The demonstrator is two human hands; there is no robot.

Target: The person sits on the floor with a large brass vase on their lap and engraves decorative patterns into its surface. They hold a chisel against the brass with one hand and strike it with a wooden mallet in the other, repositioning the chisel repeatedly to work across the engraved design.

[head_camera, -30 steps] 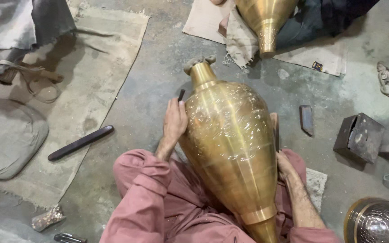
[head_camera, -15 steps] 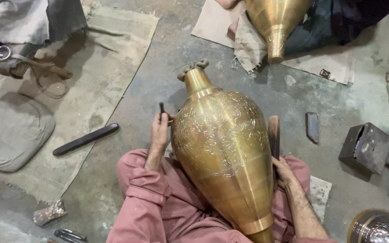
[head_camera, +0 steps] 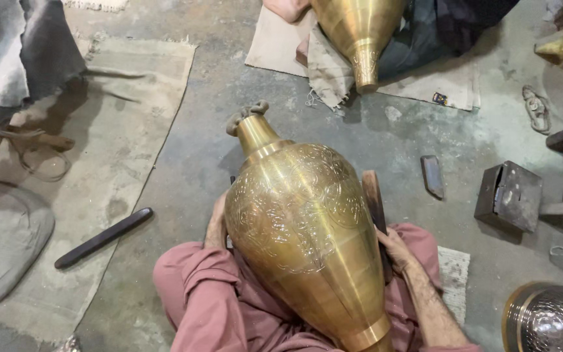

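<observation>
The large engraved brass vase lies tilted across the seated person's lap at the 6 o'clock edge of the head view, its narrow neck with a rag-stuffed mouth pointing toward 11 o'clock over the concrete floor. The left hand rests against the vase's flank at 9 o'clock of the body, steadying it; most of that hand's grip is hidden behind the brass, so I cannot tell whether it is open or closed. The right hand is at 3 o'clock of the vase with its grip closed around a wooden mallet, whose head stands up beside the vase's shoulder. I judge the step in hand to be positioning: the vase is being braced on the lap, with the mallet held ready and not against the metal. The next move seems to call for a firm hold from the left hand so that the round body does not roll. Counted: three brass vessels, namely this vase, a second cone-shaped one at 12 o'clock by another person, and a shiny round one at 4 o'clock; one mallet; one dark bar on the mat at 9 o'clock; one metal block at 3 o'clock.
</observation>
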